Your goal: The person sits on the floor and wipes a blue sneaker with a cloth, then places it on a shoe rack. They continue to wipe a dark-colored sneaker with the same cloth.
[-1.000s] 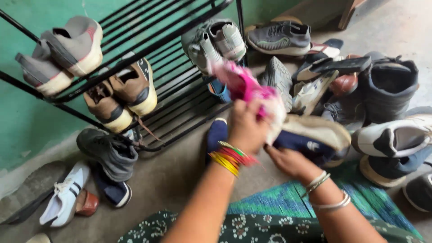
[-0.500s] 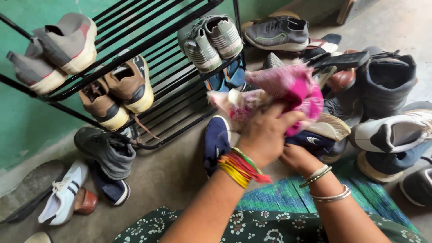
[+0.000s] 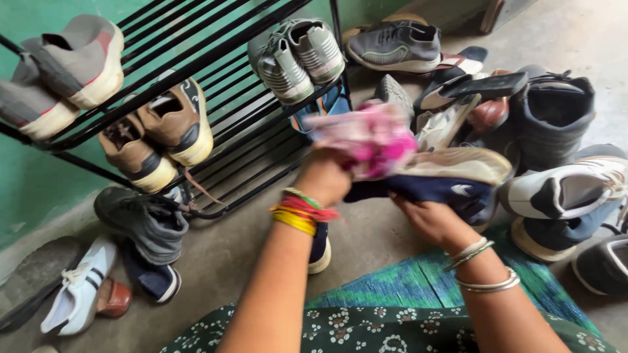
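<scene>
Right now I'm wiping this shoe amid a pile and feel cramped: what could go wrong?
The navy shoe rests only on your right hand, so hard rubbing with the pink cloth in your left hand might tip it. Your elbows could also knock the crowded black rack.

The wall at left is painted green, w/ a worn, dirty strip at the bottom. The floor is bare grey concrete, a bit dusty. A black metal shoe rack stands against the wall, its shelves made of thin parallel bars, approx. two levels in view. A green-blue woven mat lies on the floor near the bottom edge. Light is soft daylight, no hard shadows.
</scene>
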